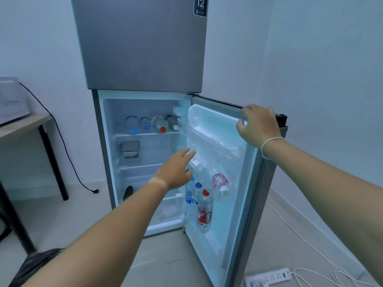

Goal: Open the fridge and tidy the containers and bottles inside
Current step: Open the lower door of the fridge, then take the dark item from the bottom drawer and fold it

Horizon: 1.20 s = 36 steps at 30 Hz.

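Pale walls frame the fridge (143, 48), whose open door (234, 183) is gripped at its top edge by the right hand (259, 125), while the nearer, spread, empty left hand (176, 168) is reached rightward toward the door-rack bottles (202, 204), which are stood upright just beyond its fingertips.

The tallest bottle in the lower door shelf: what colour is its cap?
Red. The tallest bottle shows it clearly in the head view.

Sparse home room: fridge (141, 44), desk (22, 125), floor power strip (269, 276).
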{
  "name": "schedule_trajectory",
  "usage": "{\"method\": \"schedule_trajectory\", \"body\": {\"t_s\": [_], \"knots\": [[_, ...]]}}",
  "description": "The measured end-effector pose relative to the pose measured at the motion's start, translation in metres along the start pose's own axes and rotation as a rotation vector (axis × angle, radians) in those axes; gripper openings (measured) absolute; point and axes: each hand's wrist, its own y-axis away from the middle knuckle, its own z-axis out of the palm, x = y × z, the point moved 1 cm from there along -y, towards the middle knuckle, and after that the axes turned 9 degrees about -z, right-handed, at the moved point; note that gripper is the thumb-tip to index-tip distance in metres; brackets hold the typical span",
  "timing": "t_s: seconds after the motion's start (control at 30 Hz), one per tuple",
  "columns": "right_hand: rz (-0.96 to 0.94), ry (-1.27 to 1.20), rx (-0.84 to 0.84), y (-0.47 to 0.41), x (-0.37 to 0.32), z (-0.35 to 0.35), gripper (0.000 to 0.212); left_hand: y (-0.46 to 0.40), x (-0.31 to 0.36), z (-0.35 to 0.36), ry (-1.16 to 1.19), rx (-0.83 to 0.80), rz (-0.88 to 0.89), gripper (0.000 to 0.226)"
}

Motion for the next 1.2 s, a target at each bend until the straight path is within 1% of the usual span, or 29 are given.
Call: {"method": "schedule_trajectory", "body": {"t_s": [0.07, 0.13, 0.23, 0.33, 0.5, 0.63, 0.73, 0.9, 1.0, 1.2], "knots": [[-0.096, 0.022, -0.032, -0.005, -0.015, 0.019, 0.038, -0.001, -0.019, -0.001, -0.028, -0.026, -0.043, 0.064], [-0.149, -0.015, -0.11, -0.011, -0.032, 0.043, 0.041, -0.003, -0.04, -0.001, -0.057, -0.046, -0.085, 0.064], [-0.171, -0.012, -0.223, -0.026, -0.054, 0.08, 0.046, -0.012, -0.069, -0.005, -0.09, -0.067, -0.135, 0.061], [-0.18, 0.051, -0.284, -0.052, -0.069, 0.121, 0.048, -0.03, -0.099, -0.009, -0.127, -0.066, -0.173, 0.061], [-0.142, 0.229, -0.336, -0.106, -0.072, 0.188, 0.051, -0.075, -0.16, -0.017, -0.217, -0.05, -0.246, 0.061], [0.003, 0.235, -0.367, -0.142, -0.052, 0.22, 0.053, -0.103, -0.208, -0.024, -0.291, -0.04, -0.297, 0.061], [0.06, 0.227, -0.344, -0.154, -0.048, 0.235, 0.046, -0.116, -0.233, -0.031, -0.322, -0.028, -0.337, 0.06], [0.056, 0.204, -0.263, -0.172, -0.056, 0.254, 0.036, -0.132, -0.249, -0.044, -0.376, -0.014, -0.368, 0.061], [0.053, 0.192, -0.189, -0.177, -0.054, 0.26, 0.027, -0.137, -0.253, -0.054, -0.418, 0.004, -0.373, 0.061], [0.021, 0.291, -0.15, -0.176, -0.048, 0.267, 0.021, -0.145, -0.257, -0.073, -0.515, -0.012, -0.393, 0.062]]}}
